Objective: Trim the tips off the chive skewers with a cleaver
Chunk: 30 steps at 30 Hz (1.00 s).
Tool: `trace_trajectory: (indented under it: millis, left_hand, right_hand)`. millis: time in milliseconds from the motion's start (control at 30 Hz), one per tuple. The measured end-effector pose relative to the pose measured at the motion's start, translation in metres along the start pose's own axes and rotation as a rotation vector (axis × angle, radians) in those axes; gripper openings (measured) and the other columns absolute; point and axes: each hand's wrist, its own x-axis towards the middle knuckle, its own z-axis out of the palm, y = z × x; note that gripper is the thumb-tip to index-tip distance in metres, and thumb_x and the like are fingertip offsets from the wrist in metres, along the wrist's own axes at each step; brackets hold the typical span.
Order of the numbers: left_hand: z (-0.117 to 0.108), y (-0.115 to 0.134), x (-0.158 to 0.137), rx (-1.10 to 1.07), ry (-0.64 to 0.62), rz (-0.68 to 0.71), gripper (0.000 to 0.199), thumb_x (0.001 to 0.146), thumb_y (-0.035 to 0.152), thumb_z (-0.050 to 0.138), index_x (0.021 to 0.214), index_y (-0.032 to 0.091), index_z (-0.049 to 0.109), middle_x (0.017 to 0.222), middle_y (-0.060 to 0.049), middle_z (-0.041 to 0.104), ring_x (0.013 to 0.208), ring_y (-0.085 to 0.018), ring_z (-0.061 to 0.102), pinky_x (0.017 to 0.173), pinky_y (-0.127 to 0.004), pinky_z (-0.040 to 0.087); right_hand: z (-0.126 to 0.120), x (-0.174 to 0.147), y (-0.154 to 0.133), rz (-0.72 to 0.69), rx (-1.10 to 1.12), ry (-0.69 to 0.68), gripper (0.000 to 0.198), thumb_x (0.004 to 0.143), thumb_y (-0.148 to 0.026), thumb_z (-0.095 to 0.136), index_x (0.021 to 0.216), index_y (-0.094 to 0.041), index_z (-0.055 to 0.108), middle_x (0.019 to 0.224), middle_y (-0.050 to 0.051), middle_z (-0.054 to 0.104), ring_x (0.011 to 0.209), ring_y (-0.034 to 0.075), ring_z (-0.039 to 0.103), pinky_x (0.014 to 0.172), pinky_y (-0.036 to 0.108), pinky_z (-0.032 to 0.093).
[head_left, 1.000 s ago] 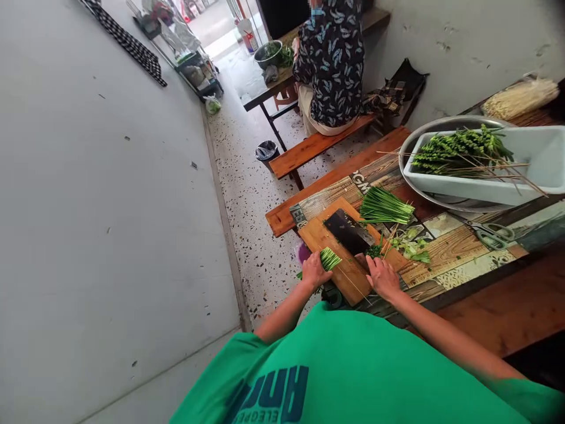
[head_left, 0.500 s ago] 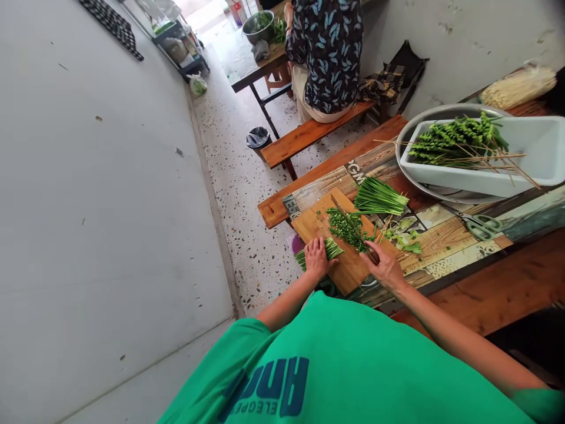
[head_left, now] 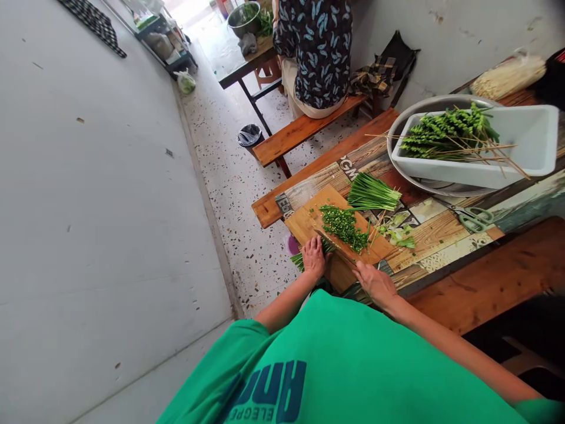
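My left hand [head_left: 313,257] presses down on a bunch of chives [head_left: 298,261] at the near left part of the wooden cutting board [head_left: 302,224], its fingers curled over the stalks. In my right hand [head_left: 376,284] is the handle of a kitchen knife [head_left: 339,247], whose blade lies close to the fingers of my left hand, at the cut end of the bunch. Beyond the blade, a heap of chopped chives [head_left: 344,227] covers the middle of the board. Another bunch of whole chives [head_left: 374,192] rests just past the board's far right edge.
Vegetable scraps [head_left: 399,234] and scissors [head_left: 474,219] lie on the patterned table. A metal basin [head_left: 395,121] holds a white tub [head_left: 529,141] with skewered greens [head_left: 445,135]. A person [head_left: 315,56] sits on a bench [head_left: 304,132] at another table.
The knife has moved left and nearer to me, from over the chopped heap to the bunch under my left hand. My left hand stays on the bunch. The view has shifted slightly.
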Motion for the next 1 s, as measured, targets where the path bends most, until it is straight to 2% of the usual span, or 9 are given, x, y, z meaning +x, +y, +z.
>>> trace_trajectory:
  millis: [200,567,867,1000]
  left_hand:
    - [0.001,0.002,0.000,0.025,-0.006,0.000,0.065,0.092,0.049,0.046,0.147,0.014,0.038,0.146,-0.015,0.045,0.131,-0.031,0.039,0.108,-0.044,0.032]
    - [-0.009,0.006,0.002,-0.024,-0.064,-0.021,0.061,0.089,0.046,0.053,0.143,0.019,0.043,0.146,-0.013,0.045,0.129,-0.031,0.040,0.106,-0.045,0.034]
    - [-0.011,0.006,0.001,-0.011,-0.059,-0.008,0.064,0.088,0.047,0.055,0.143,0.019,0.042,0.144,-0.013,0.047,0.126,-0.030,0.041,0.105,-0.044,0.034]
    - [-0.011,0.004,0.003,-0.012,-0.067,-0.003,0.062,0.090,0.047,0.053,0.144,0.019,0.042,0.142,-0.012,0.049,0.123,-0.030,0.043,0.102,-0.044,0.035]
  right_hand:
    - [0.007,0.001,0.005,0.012,0.017,-0.014,0.035,0.102,-0.041,0.025,0.119,-0.025,0.050,0.100,0.005,0.066,0.083,0.017,0.065,0.057,0.026,0.028]
    - [0.018,0.001,0.003,0.006,0.054,0.007,0.036,0.102,-0.038,0.023,0.114,-0.024,0.053,0.097,0.007,0.064,0.077,0.017,0.064,0.056,0.026,0.027]
    - [0.002,0.001,0.001,0.042,0.095,-0.094,0.031,0.101,-0.034,0.029,0.116,-0.021,0.052,0.095,0.009,0.067,0.083,0.019,0.066,0.060,0.026,0.034]
    - [-0.002,0.015,0.000,0.021,0.099,-0.095,0.028,0.100,-0.030,0.032,0.115,-0.018,0.053,0.095,0.010,0.069,0.085,0.021,0.068,0.060,0.027,0.035]
